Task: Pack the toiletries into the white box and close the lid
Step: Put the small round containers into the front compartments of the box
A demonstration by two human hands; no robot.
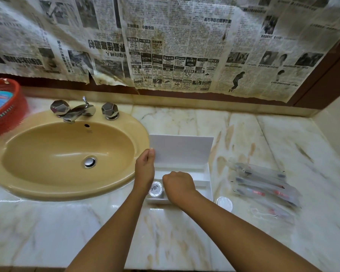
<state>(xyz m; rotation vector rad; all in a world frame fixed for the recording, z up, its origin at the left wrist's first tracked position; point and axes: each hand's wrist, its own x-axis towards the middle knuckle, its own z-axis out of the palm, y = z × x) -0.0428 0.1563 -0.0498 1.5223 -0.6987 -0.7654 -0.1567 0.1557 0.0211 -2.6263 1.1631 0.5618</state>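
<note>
Newspaper (175,46) with Chinese print above white box (206,185).

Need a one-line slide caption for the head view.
Left hand holds the white box's lid open while the right hand reaches into the white box; wrapped toothbrushes wait on the marble counter.

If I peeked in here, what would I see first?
Probably the big yellow sink on the left, with old newspaper covering the wall above it. Next, in the middle, the open white box beside the sink: the left hand holds its raised lid while the right hand reaches inside, next to a small round tub.
</note>
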